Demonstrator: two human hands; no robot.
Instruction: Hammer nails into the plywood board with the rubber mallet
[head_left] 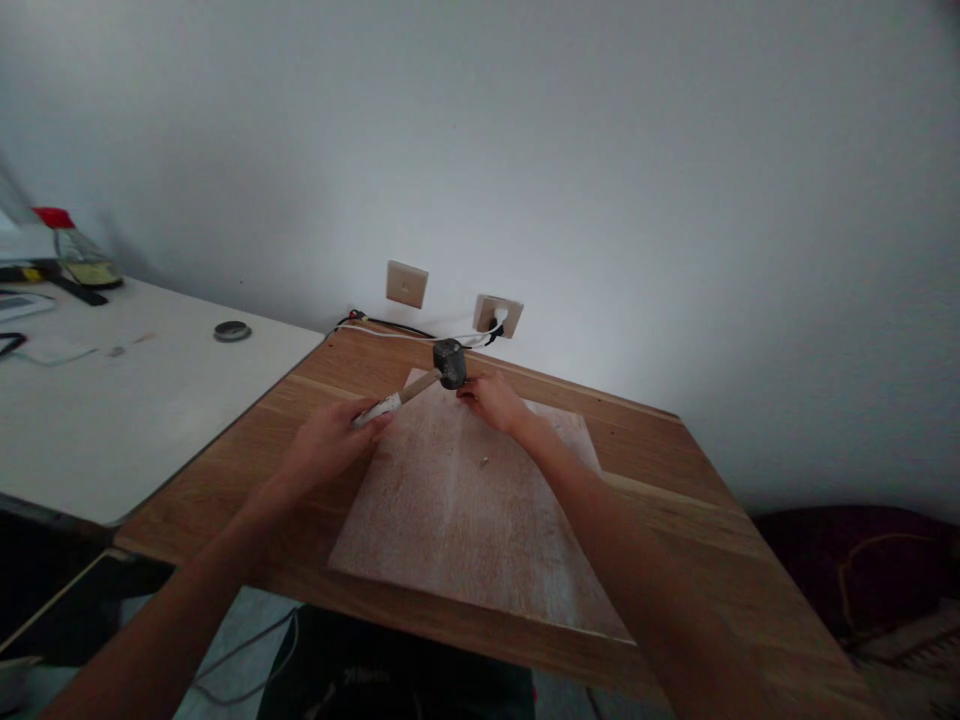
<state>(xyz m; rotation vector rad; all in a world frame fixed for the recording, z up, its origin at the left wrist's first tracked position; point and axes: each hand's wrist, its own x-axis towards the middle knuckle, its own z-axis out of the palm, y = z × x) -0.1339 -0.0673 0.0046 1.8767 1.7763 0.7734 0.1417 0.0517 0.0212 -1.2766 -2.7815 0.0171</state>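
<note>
My left hand (330,440) is closed around the pale handle of a hammer (427,378), whose dark head (450,362) hovers just above the far edge of a pale wooden board (465,510). The board lies flat on a brown wooden table (675,470). My right hand (491,400) rests on the board's far edge right under the hammer head, its fingers pinched together on something too small to make out.
A white table (135,400) adjoins on the left, bearing a small round lid (232,331), a red-capped bottle (79,250) and papers. Two wall sockets (497,315) with plugged cables sit behind the wooden table. A dark cushion lies at the right.
</note>
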